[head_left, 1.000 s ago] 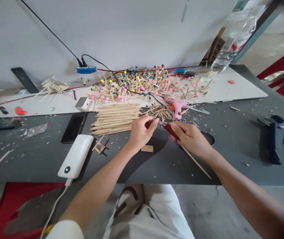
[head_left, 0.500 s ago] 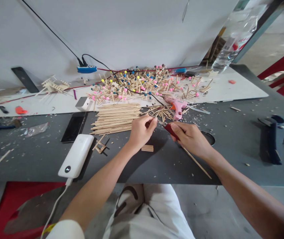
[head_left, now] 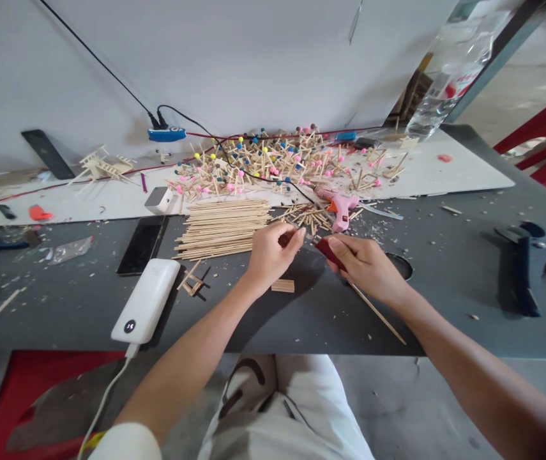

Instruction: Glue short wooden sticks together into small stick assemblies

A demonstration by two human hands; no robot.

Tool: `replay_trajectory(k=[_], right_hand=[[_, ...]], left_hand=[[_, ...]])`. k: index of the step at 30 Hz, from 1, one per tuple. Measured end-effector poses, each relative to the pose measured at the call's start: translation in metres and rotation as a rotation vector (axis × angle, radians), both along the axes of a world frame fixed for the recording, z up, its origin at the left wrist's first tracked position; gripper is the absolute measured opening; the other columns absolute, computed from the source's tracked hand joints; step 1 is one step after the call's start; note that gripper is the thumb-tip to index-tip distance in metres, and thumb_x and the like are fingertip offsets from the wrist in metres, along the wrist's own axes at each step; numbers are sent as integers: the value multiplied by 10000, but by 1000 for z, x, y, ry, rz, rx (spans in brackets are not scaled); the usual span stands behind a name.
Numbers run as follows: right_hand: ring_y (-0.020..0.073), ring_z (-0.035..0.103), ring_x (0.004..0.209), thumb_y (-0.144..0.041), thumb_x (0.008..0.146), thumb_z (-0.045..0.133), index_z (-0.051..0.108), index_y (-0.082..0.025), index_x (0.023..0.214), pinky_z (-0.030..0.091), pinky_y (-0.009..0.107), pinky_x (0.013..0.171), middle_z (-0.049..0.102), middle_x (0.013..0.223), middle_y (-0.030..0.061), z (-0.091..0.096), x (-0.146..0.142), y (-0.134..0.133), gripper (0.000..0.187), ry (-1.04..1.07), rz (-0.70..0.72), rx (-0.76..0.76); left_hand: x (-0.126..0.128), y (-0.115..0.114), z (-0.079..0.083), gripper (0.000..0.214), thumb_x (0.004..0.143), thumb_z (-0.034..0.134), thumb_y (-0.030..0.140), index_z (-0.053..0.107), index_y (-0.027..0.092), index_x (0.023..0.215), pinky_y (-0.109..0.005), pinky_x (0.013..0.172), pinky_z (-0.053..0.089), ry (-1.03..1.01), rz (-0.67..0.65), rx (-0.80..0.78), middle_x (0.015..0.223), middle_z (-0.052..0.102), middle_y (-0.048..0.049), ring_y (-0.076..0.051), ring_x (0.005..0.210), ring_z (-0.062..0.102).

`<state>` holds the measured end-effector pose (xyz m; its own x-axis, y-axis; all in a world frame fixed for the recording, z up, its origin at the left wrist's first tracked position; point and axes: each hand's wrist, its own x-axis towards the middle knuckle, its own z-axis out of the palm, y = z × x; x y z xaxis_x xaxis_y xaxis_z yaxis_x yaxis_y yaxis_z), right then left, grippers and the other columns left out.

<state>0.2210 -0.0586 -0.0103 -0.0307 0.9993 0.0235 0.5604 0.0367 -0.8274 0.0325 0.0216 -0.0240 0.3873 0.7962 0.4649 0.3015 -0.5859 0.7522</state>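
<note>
My left hand [head_left: 275, 252] is closed in a pinch above the table, thumb against forefinger. Whatever lies between its fingertips is too small to make out. Facing it, my right hand [head_left: 366, 262] grips a dark red tool with a short metal end [head_left: 326, 250]. That metal end points at the left fingertips, with a narrow gap between. Beneath the right hand a long thin wooden stick [head_left: 379, 314] slants over the table. Several short stick pieces [head_left: 283, 285] lie side by side below my left hand. A small stick frame [head_left: 190, 281] rests further left.
Behind my hands are a row of long sticks [head_left: 227, 227], a pink glue gun [head_left: 343, 211] and a heap of sticks with coloured balls [head_left: 263, 160]. A white power bank [head_left: 147, 300] and phone [head_left: 142, 245] lie left. Dark-handled cutters [head_left: 527, 268] lie right.
Both hands stay almost in place, the left fingertips shifting very slightly to the right. The red tool remains in my right hand.
</note>
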Motion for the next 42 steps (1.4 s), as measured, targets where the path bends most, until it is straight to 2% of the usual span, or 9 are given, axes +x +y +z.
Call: replay_trajectory(k=[16,23,35,42], right_hand=[[120,448,515,-572,1019,365,565,-195,713,320,244,486,562,603,14,-1,1,1,525,8,-4,-8],[114,430,518,-542,1029,361,555,-195,712,323,245,497,541,602,4,1,0,0,509,3,22,-13],[106,444,506,-540,1029,368,552,-193,706,322,236,493,555,594,-5,-2,4,1,509,13,31,-9],[97,422,457,-558,1021,376,546,-193,689,306,246,470,535,565,-9,3,4,0,522,83,28,-52]], left_hand=[[-1,2,-4,388,1003,498,426,652,185,740,-279,601,400,51,44,74,630,620,-22,-143,594,548],[-3,3,-4,404,1012,483,431,617,189,718,-286,605,402,56,60,98,628,608,-23,-147,603,545],[-5,5,-1,334,1029,453,292,541,189,723,-269,627,392,81,38,239,661,582,-11,-128,623,524],[-9,12,-6,266,991,506,268,577,181,750,-273,620,396,34,82,174,699,610,-24,-134,636,543]])
